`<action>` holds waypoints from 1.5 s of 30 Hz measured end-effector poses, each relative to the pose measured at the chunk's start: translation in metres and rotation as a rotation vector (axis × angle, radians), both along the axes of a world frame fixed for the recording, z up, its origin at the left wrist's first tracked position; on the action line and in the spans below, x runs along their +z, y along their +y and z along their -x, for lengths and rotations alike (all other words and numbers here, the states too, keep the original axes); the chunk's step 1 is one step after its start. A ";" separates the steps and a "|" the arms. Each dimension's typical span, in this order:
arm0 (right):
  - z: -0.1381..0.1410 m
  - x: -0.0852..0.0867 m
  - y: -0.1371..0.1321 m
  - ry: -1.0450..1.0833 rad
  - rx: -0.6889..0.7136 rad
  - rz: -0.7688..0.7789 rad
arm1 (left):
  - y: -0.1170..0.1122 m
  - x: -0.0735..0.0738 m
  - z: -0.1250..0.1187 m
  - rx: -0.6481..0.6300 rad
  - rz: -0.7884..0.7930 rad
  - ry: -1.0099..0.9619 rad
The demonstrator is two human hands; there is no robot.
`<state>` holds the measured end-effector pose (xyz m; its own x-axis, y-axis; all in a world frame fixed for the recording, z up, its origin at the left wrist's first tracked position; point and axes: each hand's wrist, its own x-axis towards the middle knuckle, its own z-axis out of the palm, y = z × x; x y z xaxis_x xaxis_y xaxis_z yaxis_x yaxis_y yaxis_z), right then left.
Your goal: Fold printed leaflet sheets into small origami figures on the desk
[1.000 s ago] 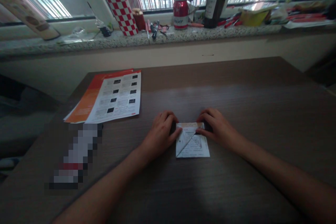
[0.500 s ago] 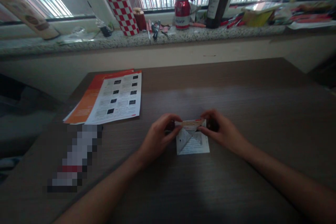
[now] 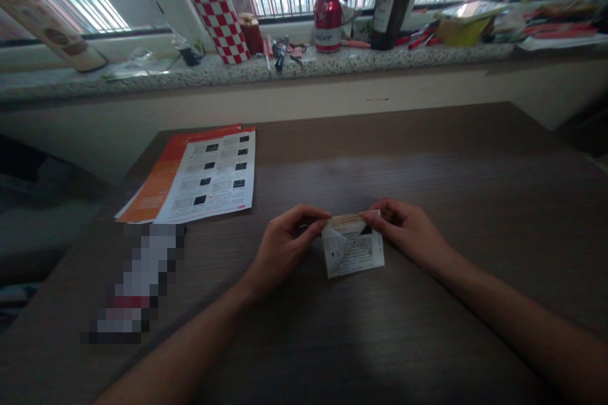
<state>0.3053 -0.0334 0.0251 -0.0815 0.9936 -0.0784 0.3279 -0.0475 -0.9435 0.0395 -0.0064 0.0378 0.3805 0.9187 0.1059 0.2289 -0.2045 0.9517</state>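
Observation:
A small folded printed paper (image 3: pixel 354 250) lies on the brown wooden table (image 3: pixel 427 164) in front of me, slightly turned. My left hand (image 3: pixel 284 247) pinches its upper left corner with thumb and forefinger. My right hand (image 3: pixel 411 234) pinches the upper right corner, fingers curled over the top edge. The paper's top edge is lifted a little and a folded triangle shows on its face.
An orange and white leaflet stack (image 3: pixel 199 174) lies at the table's left. A blurred-out object (image 3: pixel 137 281) lies below it. The stone windowsill (image 3: pixel 142 79) behind holds a red can (image 3: pixel 327 23), a dark bottle (image 3: pixel 392 3), a checkered cup (image 3: pixel 218 22) and pens.
Both hands raised the paper's top edge off the table and turned the paper slightly. The paper now looks shorter, its fold pattern changed.

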 end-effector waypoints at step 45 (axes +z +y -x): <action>-0.007 0.010 0.001 0.094 0.020 0.060 | 0.004 -0.001 0.000 0.011 -0.059 -0.007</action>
<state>0.3127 -0.0325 0.0356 -0.1113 0.9854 -0.1285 0.2395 -0.0989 -0.9659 0.0395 -0.0029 0.0368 0.3698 0.9147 0.1628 0.2251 -0.2583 0.9395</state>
